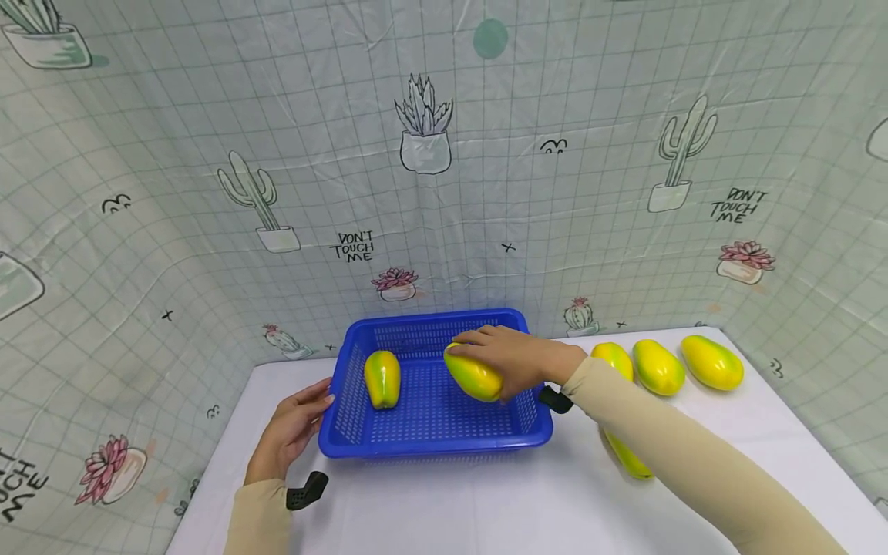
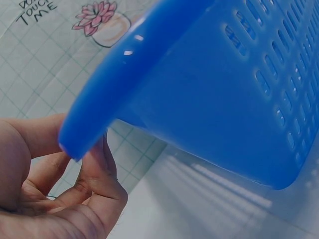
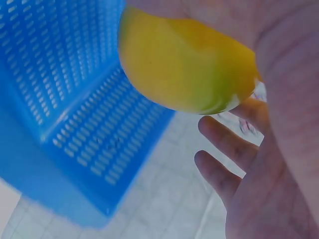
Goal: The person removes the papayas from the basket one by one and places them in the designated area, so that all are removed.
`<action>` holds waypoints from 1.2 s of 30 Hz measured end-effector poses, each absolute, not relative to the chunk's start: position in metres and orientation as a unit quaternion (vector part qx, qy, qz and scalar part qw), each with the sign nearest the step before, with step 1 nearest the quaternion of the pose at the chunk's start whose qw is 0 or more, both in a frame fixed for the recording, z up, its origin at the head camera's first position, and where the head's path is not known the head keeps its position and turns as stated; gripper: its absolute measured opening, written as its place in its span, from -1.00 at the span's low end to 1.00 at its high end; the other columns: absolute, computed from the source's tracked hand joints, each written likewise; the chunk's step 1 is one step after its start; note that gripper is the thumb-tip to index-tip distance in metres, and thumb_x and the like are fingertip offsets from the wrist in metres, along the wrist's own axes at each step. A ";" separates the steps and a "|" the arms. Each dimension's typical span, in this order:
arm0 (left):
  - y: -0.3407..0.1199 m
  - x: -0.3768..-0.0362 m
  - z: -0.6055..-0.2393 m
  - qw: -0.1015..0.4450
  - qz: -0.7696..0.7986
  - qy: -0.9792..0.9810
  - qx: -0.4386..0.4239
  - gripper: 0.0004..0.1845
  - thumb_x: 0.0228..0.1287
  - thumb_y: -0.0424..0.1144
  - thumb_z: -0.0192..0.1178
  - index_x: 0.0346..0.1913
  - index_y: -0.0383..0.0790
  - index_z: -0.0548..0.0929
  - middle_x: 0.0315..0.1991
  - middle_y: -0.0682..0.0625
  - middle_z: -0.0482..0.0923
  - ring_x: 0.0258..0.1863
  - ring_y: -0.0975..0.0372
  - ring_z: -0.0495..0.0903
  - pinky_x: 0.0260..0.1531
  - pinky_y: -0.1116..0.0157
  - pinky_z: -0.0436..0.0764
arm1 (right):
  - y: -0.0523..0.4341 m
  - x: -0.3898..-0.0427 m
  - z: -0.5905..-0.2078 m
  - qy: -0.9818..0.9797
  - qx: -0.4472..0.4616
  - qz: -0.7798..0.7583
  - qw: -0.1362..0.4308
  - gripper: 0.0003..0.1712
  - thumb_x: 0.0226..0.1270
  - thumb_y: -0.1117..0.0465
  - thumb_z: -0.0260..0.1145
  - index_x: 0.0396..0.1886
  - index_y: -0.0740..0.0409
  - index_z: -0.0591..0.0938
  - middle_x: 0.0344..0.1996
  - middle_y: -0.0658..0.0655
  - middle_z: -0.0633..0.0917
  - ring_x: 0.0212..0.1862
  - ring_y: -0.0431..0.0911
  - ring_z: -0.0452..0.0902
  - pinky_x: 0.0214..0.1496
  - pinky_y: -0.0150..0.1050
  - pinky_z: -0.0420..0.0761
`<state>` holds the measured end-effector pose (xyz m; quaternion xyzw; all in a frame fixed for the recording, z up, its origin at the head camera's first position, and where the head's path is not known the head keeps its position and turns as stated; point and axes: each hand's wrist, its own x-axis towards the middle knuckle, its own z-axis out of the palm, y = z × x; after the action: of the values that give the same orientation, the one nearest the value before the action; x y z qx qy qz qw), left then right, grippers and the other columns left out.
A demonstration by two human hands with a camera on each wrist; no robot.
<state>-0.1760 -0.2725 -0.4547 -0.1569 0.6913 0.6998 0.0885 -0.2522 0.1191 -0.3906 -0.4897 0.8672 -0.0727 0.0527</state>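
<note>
Right hand [image 1: 512, 356]: we see it grip a yellow fruit [image 1: 475, 379] over the right part of the blue basket [image 1: 437, 445]. Left hand [image 1: 294, 425] pinches the basket's left edge. We judge a smooth surface could let the fruit slip; uneven pull could tilt the basket, rolling the second fruit [image 1: 383, 379] lying left inside.

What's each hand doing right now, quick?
Left hand: pinching the basket by its rim.
Right hand: holding a yellow-green fruit.
</note>
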 end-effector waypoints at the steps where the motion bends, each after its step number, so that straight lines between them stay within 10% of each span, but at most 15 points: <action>1: -0.272 -0.176 -0.455 0.089 0.699 0.692 -0.157 -0.36 0.58 -0.41 0.16 0.61 -0.40 0.25 0.16 0.06 0.62 -0.13 0.37 0.65 -0.09 0.45 0.67 | 0.124 -0.251 -0.389 0.868 -0.487 -0.082 0.046 0.19 -0.04 0.14 0.77 0.60 0.04 0.35 0.55 0.17 0.37 0.47 0.22 0.34 0.46 0.23 0.42; 36: -0.273 -0.176 -0.457 0.086 0.701 0.691 -0.156 -0.35 0.58 -0.39 0.17 0.62 -0.38 0.25 0.05 0.15 0.64 -0.15 0.37 0.65 -0.11 0.45 0.67 | 0.283 -0.191 -0.400 0.910 -0.367 -0.151 -0.118 0.32 -0.26 0.28 0.81 0.60 0.09 0.34 0.50 0.32 0.39 0.38 0.36 0.39 0.27 0.42 0.51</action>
<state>-0.1765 -0.2728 -0.4569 -0.1562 0.6909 0.7006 0.0858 -0.1912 0.2829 -0.3997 -0.3673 0.9101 -0.1514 -0.1181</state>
